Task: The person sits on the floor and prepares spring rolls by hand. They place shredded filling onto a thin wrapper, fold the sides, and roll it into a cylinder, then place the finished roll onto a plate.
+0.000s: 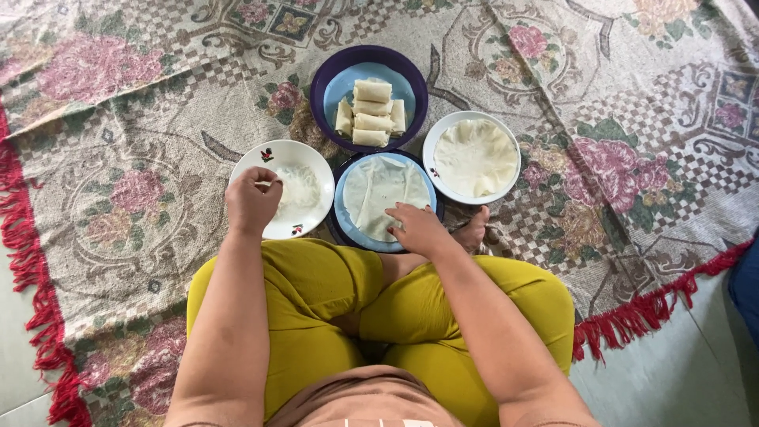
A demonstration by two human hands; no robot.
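I sit cross-legged in yellow trousers on a patterned rug. My left hand [251,202] is closed over the near edge of a white floral plate [316,162] holding pale shredded filling [300,190], and something thin sticks out from its fingers. My right hand [417,229] rests with spread fingers on a thin pale wrapper sheet [378,190] laid flat on a blue plate [341,207] in front of me. Beyond it, a purple bowl [328,79] holds several rolled spring rolls [370,112]. A white plate [433,150] at right holds a stack of round wrappers [474,156].
The floral rug [617,103] with a red fringe [32,261] covers the floor around all the dishes. Pale tiled floor [672,372] shows at the lower right and lower left. My bare foot [474,231] lies just right of the blue plate.
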